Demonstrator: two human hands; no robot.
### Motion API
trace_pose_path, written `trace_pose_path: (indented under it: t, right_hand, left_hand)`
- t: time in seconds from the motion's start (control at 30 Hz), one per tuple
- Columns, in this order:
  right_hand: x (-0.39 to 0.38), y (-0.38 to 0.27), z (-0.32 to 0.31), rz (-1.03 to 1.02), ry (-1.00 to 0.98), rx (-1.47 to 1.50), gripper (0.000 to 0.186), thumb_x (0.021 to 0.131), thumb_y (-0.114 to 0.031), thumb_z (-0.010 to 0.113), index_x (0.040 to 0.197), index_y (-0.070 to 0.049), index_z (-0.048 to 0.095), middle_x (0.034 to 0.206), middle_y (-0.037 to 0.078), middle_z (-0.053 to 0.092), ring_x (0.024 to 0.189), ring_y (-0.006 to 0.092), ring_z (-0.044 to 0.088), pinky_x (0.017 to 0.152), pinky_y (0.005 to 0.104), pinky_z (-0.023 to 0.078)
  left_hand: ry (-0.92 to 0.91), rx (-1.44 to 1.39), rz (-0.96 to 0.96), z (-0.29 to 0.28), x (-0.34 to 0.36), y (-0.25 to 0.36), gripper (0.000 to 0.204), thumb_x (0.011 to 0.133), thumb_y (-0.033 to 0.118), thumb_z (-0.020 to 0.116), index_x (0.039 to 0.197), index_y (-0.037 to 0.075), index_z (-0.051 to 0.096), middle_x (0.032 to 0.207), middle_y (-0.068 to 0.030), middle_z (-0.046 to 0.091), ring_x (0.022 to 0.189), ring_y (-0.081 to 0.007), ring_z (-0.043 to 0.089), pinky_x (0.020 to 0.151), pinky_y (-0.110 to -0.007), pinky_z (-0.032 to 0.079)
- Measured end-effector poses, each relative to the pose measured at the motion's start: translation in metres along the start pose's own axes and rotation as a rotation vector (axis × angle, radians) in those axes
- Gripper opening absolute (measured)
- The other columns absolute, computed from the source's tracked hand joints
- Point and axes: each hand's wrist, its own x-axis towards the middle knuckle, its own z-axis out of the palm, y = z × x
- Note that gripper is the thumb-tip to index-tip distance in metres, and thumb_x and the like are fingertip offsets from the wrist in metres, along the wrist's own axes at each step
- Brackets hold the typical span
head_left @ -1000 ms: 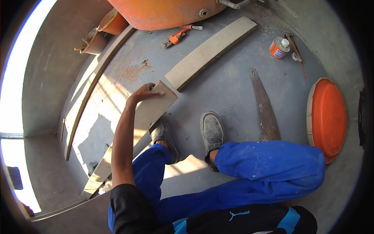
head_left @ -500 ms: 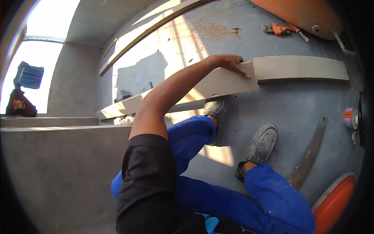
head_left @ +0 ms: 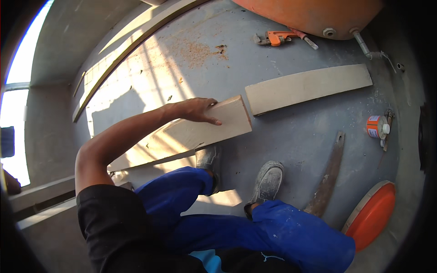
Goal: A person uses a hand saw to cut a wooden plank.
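Grey floor (head_left: pixel 296 141) — plank (head_left: pixel 191 135) in left hand (head_left: pixel 200 110), narrow gap to second board (head_left: pixel 314 88).

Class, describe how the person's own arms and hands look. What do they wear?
The left hand is bare: no glove or watch shows. The left forearm is bare too, below a short black sleeve ending above the elbow. The right hand is out of view.

Ahead of you, an orange pipe wrench (head_left: pixel 274 38) lies beside a big orange tank (head_left: pixel 318 16), with reddish crumbs (head_left: pixel 195 52) scattered on the floor (head_left: pixel 291 141) to the wrench's left. On your right sit an orange-labelled can (head_left: pixel 374 126) and, nearer you, a round orange lid (head_left: pixel 371 216).
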Motion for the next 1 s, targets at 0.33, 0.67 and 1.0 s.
trace_pose_path:
  t: [0.33,0.67,1.0]
  right_hand:
    - [-0.059,-0.164,0.020,-0.008,-0.075,0.252,0.016,0.091,-0.014,0.056,0.093,0.001,0.059,0.084,0.014,0.062,0.080,0.0229,0.064,0.072,0.0345,0.049]
    - [-0.015,-0.501,0.087,-0.665,-1.187,0.715,0.034,0.099,-0.026,0.046,0.117,0.003,0.052,0.110,0.017,0.060,0.103,0.0251,0.058,0.091,0.0362,0.044]
    - [-0.060,-0.593,0.107,-0.736,-1.660,0.463,0.074,0.089,-0.055,0.053,0.135,0.001,0.038,0.127,0.022,0.048,0.122,0.0310,0.043,0.106,0.0393,0.029]
  left_hand:
    - [0.737,-0.274,-0.532,0.069,-0.194,-0.102,0.066,0.084,0.042,0.066,0.130,0.000,0.046,0.122,-0.0218,0.056,0.114,-0.0364,0.054,0.093,-0.046,0.044]
    - [1.814,-1.907,-0.771,0.223,-0.232,-0.128,0.071,0.087,0.052,0.054,0.136,0.002,0.037,0.129,-0.0183,0.049,0.120,-0.0326,0.049,0.100,-0.044,0.040]
    - [2.343,-1.700,-0.402,0.299,-0.295,-0.247,0.075,0.088,0.059,0.052,0.137,0.004,0.037,0.130,-0.0110,0.050,0.118,-0.0270,0.049,0.102,-0.041,0.040]
